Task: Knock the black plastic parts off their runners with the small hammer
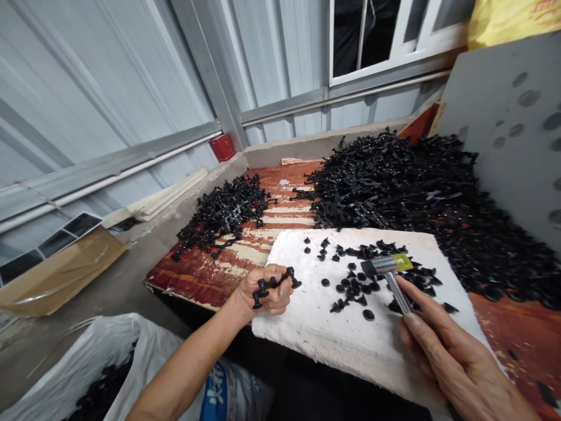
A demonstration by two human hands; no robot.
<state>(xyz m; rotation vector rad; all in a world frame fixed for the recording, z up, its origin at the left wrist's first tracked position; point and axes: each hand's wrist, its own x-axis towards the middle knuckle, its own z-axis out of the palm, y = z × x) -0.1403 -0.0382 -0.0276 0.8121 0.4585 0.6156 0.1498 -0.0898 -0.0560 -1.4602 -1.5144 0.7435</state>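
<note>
My left hand (265,291) is closed around a black plastic strip of joined pieces (275,283) at the left edge of a white foam pad (333,339). My right hand (451,356) grips the metal handle of a small hammer (388,270), whose head with a yellow label hovers over loose black plastic buttons (357,286) scattered on the pad. The hammer head sits just above the buttons near the pad's middle.
A large heap of black plastic pieces (421,187) fills the right of the worn red board (205,275); a smaller heap (223,213) lies at its left. A white sack (87,374) with black parts stands below left. A grey panel (508,128) leans at right.
</note>
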